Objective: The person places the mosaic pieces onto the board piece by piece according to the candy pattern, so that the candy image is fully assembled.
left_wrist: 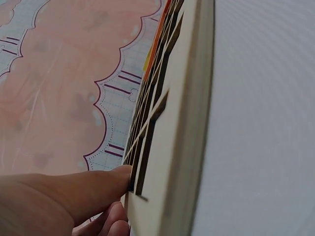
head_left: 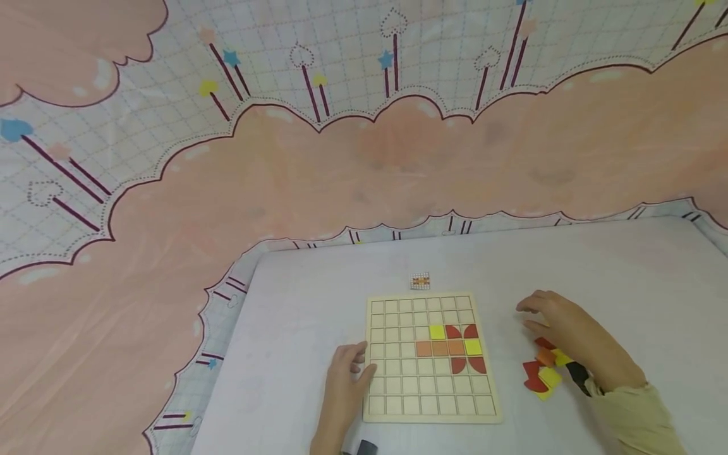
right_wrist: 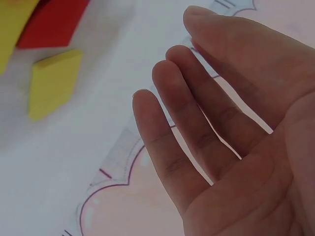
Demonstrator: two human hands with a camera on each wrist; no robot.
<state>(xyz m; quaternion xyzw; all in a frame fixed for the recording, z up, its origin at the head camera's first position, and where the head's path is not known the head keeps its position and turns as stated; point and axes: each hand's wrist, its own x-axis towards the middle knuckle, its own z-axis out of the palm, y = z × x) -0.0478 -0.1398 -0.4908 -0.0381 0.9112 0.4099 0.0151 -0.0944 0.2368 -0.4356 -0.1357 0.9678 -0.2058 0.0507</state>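
A pale wooden grid board [head_left: 392, 385] bears yellow squares, orange squares and red rounded pieces on its right half. At its left edge rests my left hand [head_left: 343, 388], thumb on the rim; the left wrist view shows the thumb [left_wrist: 106, 189] against the board's side [left_wrist: 167, 187]. My right hand [head_left: 574, 335] hovers to the right of the board, above loose pieces, its fingers relaxed and holding nothing. In the right wrist view the hand [right_wrist: 221, 128] is empty, beside a yellow piece [right_wrist: 54, 83] and a red piece [right_wrist: 59, 22].
Loose red, orange and yellow pieces [head_left: 549, 377] lie right of the board, partly under the right forearm. A small pattern card [head_left: 420, 281] sits just beyond the board's far edge. The white table [head_left: 284, 316] meets a patterned cloth [head_left: 284, 183] at the back and left.
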